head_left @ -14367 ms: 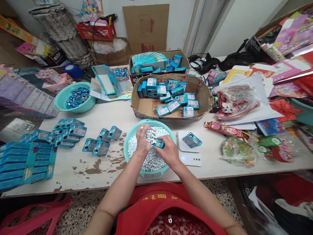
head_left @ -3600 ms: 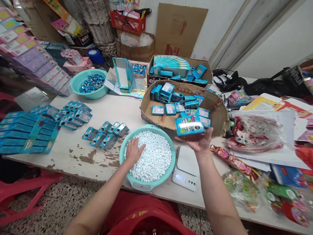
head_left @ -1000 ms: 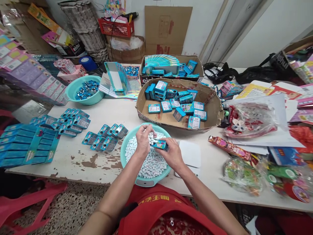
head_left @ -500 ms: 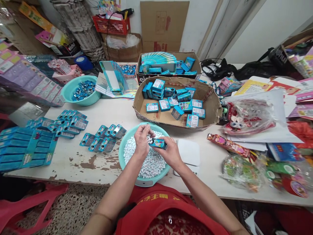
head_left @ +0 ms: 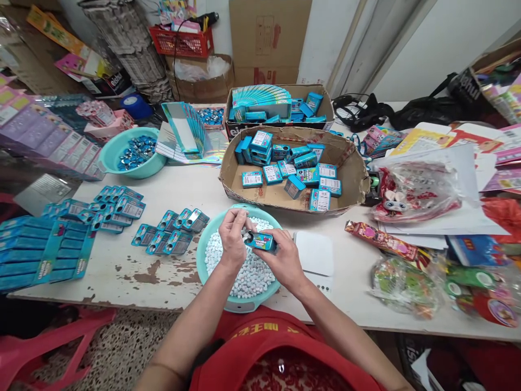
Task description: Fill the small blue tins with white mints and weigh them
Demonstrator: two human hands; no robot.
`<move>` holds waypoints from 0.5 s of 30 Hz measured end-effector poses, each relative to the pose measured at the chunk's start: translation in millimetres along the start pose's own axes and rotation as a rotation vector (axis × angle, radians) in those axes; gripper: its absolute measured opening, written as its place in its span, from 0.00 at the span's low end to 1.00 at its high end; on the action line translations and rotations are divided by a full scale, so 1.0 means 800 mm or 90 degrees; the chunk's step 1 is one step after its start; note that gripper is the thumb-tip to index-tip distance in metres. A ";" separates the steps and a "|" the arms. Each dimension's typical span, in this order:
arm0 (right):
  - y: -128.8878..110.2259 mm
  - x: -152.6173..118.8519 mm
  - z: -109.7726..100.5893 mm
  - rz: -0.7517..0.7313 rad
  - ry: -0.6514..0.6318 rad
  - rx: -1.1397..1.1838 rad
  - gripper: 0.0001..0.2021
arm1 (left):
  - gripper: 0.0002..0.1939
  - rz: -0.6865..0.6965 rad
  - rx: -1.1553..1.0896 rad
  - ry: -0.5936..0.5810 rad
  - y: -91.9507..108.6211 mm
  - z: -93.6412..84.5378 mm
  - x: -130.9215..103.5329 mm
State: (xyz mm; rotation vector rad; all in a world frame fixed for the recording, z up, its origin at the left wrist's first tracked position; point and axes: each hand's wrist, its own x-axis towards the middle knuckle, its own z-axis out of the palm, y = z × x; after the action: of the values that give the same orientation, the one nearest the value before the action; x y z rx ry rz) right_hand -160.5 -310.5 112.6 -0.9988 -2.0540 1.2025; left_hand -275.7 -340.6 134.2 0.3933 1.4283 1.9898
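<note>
My right hand (head_left: pixel 287 260) grips a small blue candy box (head_left: pixel 261 241), tilted, with its open end facing left. At that end my left hand (head_left: pixel 233 239) is closed, thumb and fingers pinched around a few small white candies that show only in part. Both hands are over a turquoise basin (head_left: pixel 201 270) filled with white candies (head_left: pixel 250 279). Left of the basin, several blue boxes (head_left: pixel 176 243) lie on the table with round holes in their ends.
An open carton (head_left: pixel 240 196) of blue boxes stands behind the basin, with another carton (head_left: pixel 331 118) beyond it. A white scale (head_left: pixel 313 253) sits to the right. A turquoise bowl (head_left: pixel 106 162) holds shiny blue pieces (head_left: pixel 137 152). Bagged toys (head_left: pixel 402 285) crowd the table's right side.
The white candies at my left fingertips have moved to the box's opening, and fewer of them show now. The right hand still holds the box, turned slightly. The view has shifted slightly.
</note>
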 end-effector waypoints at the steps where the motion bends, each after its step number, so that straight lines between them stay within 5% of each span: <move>1: 0.000 0.000 0.000 0.007 0.003 0.004 0.13 | 0.11 -0.007 0.002 -0.001 -0.001 0.000 0.000; 11: 0.012 0.000 0.007 0.040 -0.003 0.066 0.14 | 0.12 -0.010 0.002 -0.018 0.000 0.001 -0.003; 15: 0.019 -0.005 0.000 0.072 0.003 0.125 0.15 | 0.12 0.024 -0.036 0.061 -0.001 -0.013 0.013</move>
State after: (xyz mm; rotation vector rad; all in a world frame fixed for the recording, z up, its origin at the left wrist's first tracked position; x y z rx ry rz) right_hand -153.3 -309.2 99.0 -1.0326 -1.8544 1.4278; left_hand -289.2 -341.6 128.7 0.3061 1.4289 2.0995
